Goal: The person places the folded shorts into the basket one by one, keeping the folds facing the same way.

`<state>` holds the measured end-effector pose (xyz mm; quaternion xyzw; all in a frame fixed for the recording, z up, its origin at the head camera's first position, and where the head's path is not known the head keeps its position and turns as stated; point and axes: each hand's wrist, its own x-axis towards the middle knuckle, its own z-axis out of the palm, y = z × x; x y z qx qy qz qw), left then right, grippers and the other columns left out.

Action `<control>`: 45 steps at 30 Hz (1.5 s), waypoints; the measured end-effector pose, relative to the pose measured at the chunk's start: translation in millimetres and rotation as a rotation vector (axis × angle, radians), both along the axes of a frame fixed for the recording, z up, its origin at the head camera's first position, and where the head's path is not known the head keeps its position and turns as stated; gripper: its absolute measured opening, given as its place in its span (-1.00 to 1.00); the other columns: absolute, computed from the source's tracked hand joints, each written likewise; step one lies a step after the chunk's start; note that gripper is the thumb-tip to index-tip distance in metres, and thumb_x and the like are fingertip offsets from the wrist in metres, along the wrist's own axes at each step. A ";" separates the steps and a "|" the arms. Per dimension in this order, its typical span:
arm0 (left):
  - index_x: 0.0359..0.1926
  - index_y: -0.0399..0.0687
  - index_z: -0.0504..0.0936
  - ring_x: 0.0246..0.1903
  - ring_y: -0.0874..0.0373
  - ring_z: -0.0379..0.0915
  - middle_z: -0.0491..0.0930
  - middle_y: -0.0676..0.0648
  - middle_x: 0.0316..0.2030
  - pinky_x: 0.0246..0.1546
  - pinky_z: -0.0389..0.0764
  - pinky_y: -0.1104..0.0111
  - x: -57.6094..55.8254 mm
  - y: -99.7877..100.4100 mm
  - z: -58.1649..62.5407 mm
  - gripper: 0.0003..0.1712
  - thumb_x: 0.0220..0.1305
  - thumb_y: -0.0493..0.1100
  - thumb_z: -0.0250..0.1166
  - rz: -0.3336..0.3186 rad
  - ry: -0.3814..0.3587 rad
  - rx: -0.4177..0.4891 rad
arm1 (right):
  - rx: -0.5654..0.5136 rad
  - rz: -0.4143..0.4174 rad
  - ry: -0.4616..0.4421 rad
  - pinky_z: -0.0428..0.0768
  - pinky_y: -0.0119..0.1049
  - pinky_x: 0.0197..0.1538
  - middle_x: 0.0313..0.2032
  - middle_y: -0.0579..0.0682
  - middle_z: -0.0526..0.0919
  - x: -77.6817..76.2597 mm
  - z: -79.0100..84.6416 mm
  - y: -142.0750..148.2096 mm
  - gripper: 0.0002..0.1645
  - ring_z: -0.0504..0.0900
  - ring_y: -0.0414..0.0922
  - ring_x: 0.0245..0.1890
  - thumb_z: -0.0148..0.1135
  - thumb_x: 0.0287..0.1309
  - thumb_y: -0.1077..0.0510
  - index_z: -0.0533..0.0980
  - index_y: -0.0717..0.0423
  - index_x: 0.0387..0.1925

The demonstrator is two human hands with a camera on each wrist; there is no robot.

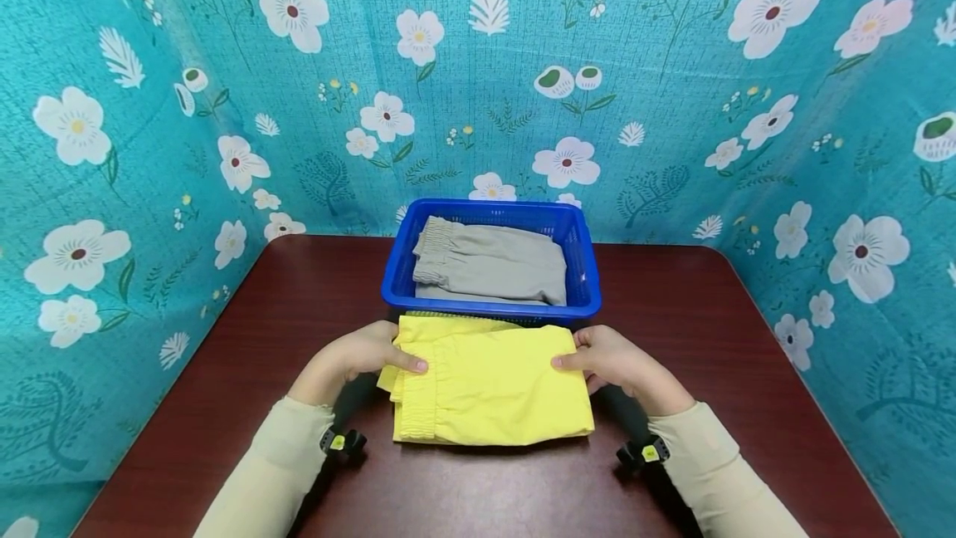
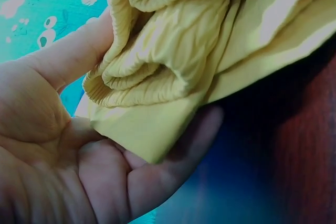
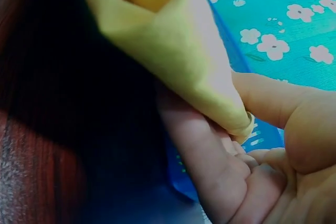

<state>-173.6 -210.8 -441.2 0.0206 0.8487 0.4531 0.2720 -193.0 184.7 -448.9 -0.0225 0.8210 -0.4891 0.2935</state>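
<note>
A folded pair of yellow pants (image 1: pixel 500 388) with a gathered elastic edge on its left side is held level between both hands, just in front of the blue basket. My left hand (image 1: pixel 362 353) pinches the elastic end, thumb on top and fingers beneath. On the opposite side my right hand (image 1: pixel 616 362) grips the smooth folded edge the same way. In the left wrist view, layers of the elastic band (image 2: pixel 152 85) stack above the fingers. The right wrist view has a yellow corner (image 3: pixel 210 93) between thumb and fingers, with dark shadow under the cloth.
The blue plastic basket (image 1: pixel 392 272) stands at the back middle of the dark red-brown table (image 1: pixel 314 289). Folded grey garments (image 1: pixel 500 264) lie in it, one with an elastic edge. A turquoise flowered cloth (image 1: pixel 463 90) hangs behind and along both sides.
</note>
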 end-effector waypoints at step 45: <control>0.27 -0.17 0.53 -0.05 -0.20 0.73 0.73 -0.25 0.02 0.00 0.70 0.07 15.8 -22.0 46.5 -0.49 0.38 -0.07 0.35 -0.115 -0.115 0.420 | -0.111 0.088 0.082 0.76 -0.05 -0.18 -0.18 0.10 0.79 15.1 48.7 4.3 -0.38 0.82 0.04 -0.25 0.47 0.20 -0.06 0.50 0.29 0.09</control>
